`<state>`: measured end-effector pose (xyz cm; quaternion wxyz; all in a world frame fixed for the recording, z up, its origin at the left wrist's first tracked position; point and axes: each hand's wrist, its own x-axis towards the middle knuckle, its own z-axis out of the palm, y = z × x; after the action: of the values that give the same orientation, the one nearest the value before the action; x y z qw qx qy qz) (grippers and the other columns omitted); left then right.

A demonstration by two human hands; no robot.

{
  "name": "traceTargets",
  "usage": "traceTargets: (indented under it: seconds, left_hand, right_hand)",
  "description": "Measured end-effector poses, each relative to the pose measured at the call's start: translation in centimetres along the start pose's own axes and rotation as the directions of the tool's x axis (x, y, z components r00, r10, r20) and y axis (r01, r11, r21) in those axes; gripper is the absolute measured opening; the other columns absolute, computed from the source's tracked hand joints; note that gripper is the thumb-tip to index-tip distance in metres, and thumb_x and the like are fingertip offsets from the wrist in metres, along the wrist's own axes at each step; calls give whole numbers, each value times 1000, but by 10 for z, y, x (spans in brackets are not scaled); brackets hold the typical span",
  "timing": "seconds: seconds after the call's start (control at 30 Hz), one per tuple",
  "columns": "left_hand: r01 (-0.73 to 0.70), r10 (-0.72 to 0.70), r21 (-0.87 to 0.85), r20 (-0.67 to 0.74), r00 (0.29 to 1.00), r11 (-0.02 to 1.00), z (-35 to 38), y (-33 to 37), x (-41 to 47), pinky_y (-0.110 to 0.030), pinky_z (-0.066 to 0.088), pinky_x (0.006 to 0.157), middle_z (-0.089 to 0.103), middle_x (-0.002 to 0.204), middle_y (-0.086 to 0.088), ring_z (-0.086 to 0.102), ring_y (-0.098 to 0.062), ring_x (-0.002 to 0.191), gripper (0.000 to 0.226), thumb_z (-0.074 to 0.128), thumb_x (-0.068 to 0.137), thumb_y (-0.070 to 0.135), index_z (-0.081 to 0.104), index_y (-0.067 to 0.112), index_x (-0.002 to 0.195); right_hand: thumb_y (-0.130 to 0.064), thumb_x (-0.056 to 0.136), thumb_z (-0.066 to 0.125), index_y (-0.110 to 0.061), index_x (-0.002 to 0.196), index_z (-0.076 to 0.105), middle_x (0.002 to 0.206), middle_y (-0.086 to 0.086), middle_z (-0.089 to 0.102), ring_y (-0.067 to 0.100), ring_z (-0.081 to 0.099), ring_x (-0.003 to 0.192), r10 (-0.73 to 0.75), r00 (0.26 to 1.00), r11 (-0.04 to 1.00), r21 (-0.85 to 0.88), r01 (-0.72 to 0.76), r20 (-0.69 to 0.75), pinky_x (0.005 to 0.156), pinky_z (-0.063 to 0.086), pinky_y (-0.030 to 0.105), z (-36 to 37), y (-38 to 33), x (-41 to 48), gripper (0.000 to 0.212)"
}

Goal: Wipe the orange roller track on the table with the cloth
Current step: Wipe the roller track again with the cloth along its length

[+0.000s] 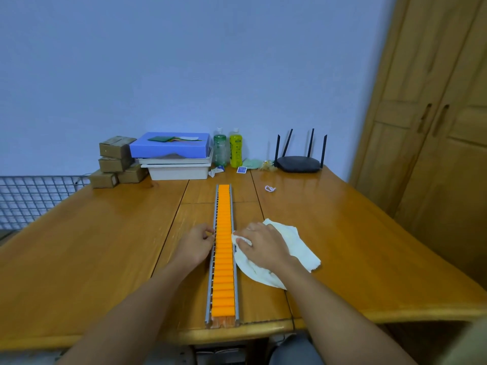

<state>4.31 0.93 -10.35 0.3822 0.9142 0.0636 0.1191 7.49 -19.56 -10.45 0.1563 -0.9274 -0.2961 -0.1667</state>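
Wooden table (105, 246) bears the orange roller track (223, 246) lengthwise. The left hand (196, 245) holds its left rail with curled fingers, and the right hand (263, 243) grips the white cloth (297, 246), which touches the right rail.

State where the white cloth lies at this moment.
In the head view, the white cloth lies on the table just right of the orange roller track, under the right hand.

Left hand (196, 245) — right hand (263, 246) — both curled
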Motion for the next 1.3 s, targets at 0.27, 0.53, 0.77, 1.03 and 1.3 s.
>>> traceTargets:
  seconds: [0.27, 0.53, 0.77, 1.03, 1.3]
  left_hand:
    - [-19, 20, -43, 20, 1000, 999, -6, 1, -38, -26, 50, 67, 69, 97, -1, 66, -13, 85, 21, 58, 103, 22, 64, 19, 123]
    - [-46, 46, -28, -12, 999, 999, -10, 6, -82, -20, 45, 61, 68, 98, 1, 64, -7, 83, 21, 57, 103, 18, 65, 17, 122]
    - [-61, 62, 24, -36, 997, 998, -15, 9, -121, -20, 42, 55, 69, 98, -2, 60, -6, 76, 19, 55, 103, 17, 65, 14, 119]
    - [27, -27, 4, -70, 997, 1000, -17, 20, -157, -22, 42, 53, 67, 91, -2, 62, -10, 74, 23, 56, 102, 17, 65, 12, 122]
    - [74, -73, 10, -119, 990, 997, -19, 27, -183, -20, 39, 56, 64, 92, -1, 56, -7, 76, 16, 57, 100, 13, 69, 11, 111]
  right_hand:
    - [-39, 101, 48, -24, 122, 71, 101, 1, 66, 20, 59, 94, -95, 995, 995, -19, 95, 10, 69, 41, 31, -18, -19, -29, 35]
    - [-41, 100, 46, -28, 119, 72, 96, -1, 63, 18, 58, 88, -126, 992, 991, -54, 126, 4, 66, 41, 31, -33, -42, -67, 36]
    - [-41, 100, 46, -28, 120, 72, 98, -2, 64, 17, 58, 89, -147, 989, 988, -60, 145, -25, 67, 37, 30, -43, -65, -102, 35]
    - [-41, 97, 46, -29, 117, 74, 99, -4, 68, 14, 60, 89, -173, 984, 982, -85, 169, -44, 68, 44, 30, -54, -84, -137, 36]
    - [-40, 95, 48, -29, 116, 73, 106, -3, 71, 17, 62, 96, -178, 984, 981, -79, 176, -19, 76, 51, 36, -67, -96, -159, 35]
